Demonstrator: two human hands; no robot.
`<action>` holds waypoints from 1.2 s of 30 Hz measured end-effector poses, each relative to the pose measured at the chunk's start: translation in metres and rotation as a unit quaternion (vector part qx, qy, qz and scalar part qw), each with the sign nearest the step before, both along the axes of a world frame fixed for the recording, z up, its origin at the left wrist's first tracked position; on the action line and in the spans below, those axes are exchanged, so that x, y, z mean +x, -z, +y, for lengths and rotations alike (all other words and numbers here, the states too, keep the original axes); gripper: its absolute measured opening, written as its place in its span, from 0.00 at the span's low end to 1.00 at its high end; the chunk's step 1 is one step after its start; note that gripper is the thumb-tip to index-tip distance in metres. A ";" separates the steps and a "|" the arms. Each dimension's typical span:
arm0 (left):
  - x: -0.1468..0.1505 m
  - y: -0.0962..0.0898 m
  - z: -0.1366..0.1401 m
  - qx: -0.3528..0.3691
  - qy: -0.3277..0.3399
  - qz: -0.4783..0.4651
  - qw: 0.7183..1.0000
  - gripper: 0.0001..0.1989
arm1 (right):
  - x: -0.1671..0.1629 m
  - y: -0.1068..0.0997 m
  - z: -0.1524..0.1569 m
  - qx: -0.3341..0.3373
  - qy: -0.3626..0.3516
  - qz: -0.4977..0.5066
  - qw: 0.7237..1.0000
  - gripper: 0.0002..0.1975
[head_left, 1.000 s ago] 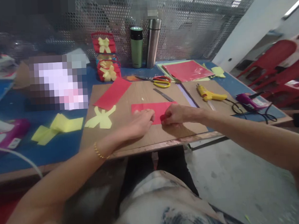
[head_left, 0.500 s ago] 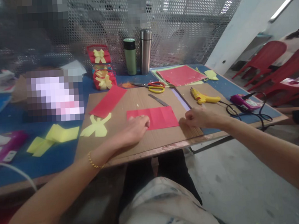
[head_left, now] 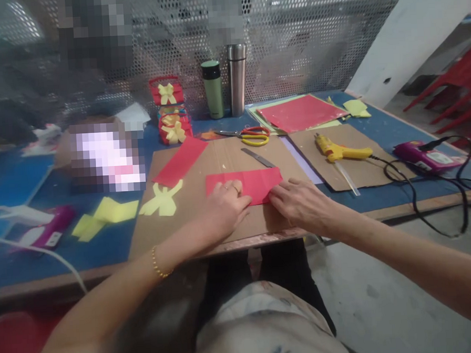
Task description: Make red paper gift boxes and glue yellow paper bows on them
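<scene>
The red paper (head_left: pixel 256 181) lay on the brown cardboard (head_left: pixel 230 160), close to the front edge of the counter (head_left: pixel 105 252). The left hand (head_left: pixel 229 200) stayed on the paper's left part, with bent fingers. The right hand (head_left: pixel 296 200) had moved: half a second before, it was off to the right of the paper, and now it was back at the right end. So it looked like both hands were working on the paper again. I could not tell if either grip was pinching the paper or just pushing down. A grey strip (head_left: pixel 257 158) lay just behind the paper, and a yellow glue gun (head_left: pixel 344 152) lay toward the counter's right edge.
</scene>
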State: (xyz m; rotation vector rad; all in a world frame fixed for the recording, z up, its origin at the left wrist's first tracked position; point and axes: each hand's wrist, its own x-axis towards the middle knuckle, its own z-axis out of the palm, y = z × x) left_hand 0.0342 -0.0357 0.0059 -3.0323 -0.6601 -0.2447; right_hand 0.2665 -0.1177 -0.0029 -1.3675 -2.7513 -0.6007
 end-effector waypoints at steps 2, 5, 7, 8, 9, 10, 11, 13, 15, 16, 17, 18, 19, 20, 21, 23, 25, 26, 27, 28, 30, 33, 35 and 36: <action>0.005 0.002 -0.003 0.031 0.009 -0.001 0.999 0.10 | 0.002 0.002 0.002 0.014 -0.002 0.021 1.000 0.07; 0.007 0.008 -0.004 0.072 0.015 -0.003 0.997 0.09 | 0.007 0.009 0.002 0.031 0.013 0.086 0.996 0.08; 0.002 0.012 -0.002 0.101 0.017 -0.006 0.995 0.10 | 0.011 0.013 -0.001 0.027 0.020 0.132 0.991 0.09; -0.002 0.013 -0.002 0.111 0.015 -0.008 0.994 0.11 | 0.013 0.015 -0.002 0.022 0.017 0.152 0.988 0.10; -0.007 0.014 -0.001 0.113 0.012 -0.011 0.994 0.12 | 0.015 0.017 -0.004 0.016 0.009 0.169 0.985 0.10; -0.012 0.015 0.000 0.106 0.008 -0.013 0.994 0.12 | 0.017 0.018 -0.006 0.013 0.000 0.184 0.983 0.10; -0.018 0.015 0.000 0.095 0.003 -0.016 0.995 0.13 | 0.018 0.019 -0.008 0.012 -0.008 0.197 0.980 0.11; -0.027 0.013 0.002 0.060 0.000 -0.026 0.998 0.13 | 0.020 0.021 -0.009 0.010 -0.012 0.217 0.976 0.12; -0.032 0.010 0.004 0.027 0.001 -0.039 0.999 0.13 | 0.021 0.022 -0.009 0.002 -0.009 0.231 0.973 0.13; -0.032 0.008 0.004 0.020 0.002 -0.043 0.999 0.12 | 0.021 0.023 -0.008 0.000 -0.007 0.237 0.971 0.14; -0.031 0.006 0.005 0.020 0.003 -0.045 0.999 0.12 | 0.021 0.025 -0.008 0.000 -0.005 0.244 0.970 0.14; -0.028 0.005 0.005 0.027 0.006 -0.043 0.999 0.12 | 0.022 0.026 -0.007 0.002 -0.002 0.250 0.968 0.15; -0.025 0.004 0.005 0.039 0.009 -0.039 0.998 0.11 | 0.022 0.027 -0.007 0.007 0.002 0.254 0.967 0.15; -0.022 0.004 0.004 0.054 0.013 -0.034 0.998 0.11 | 0.022 0.028 -0.007 0.014 0.004 0.256 0.967 0.15; -0.018 0.004 0.004 0.072 0.020 -0.030 0.997 0.11 | 0.022 0.028 -0.007 0.024 0.005 0.255 0.967 0.15; -0.013 0.005 0.003 0.110 0.038 -0.020 0.993 0.13 | 0.021 0.028 -0.009 0.044 -0.001 0.241 0.970 0.14; -0.011 0.006 0.001 0.153 0.069 -0.009 0.986 0.15 | 0.018 0.025 -0.012 0.058 -0.007 0.212 0.976 0.13; -0.011 0.006 0.000 0.172 0.087 -0.005 0.981 0.15 | 0.015 0.023 -0.013 0.059 -0.009 0.196 0.979 0.12; -0.011 0.006 -0.002 0.188 0.104 -0.002 0.977 0.15 | 0.012 0.021 -0.014 0.057 -0.010 0.182 0.982 0.12; -0.011 0.006 -0.003 0.198 0.116 -0.001 0.973 0.15 | 0.009 0.019 -0.015 0.053 -0.010 0.170 0.984 0.12; -0.013 0.006 -0.006 0.203 0.125 -0.001 0.971 0.16 | 0.004 0.018 -0.016 0.039 -0.014 0.159 0.986 0.11; -0.017 0.009 -0.008 0.181 0.106 -0.009 0.978 0.16 | 0.001 0.024 -0.013 0.010 -0.025 0.177 0.984 0.10; -0.020 0.013 -0.008 0.163 0.086 -0.024 0.983 0.16 | 0.001 0.029 -0.011 -0.003 -0.028 0.208 0.978 0.10; -0.021 0.014 -0.008 0.155 0.076 -0.032 0.985 0.15 | 0.001 0.030 -0.010 -0.003 -0.026 0.221 0.975 0.10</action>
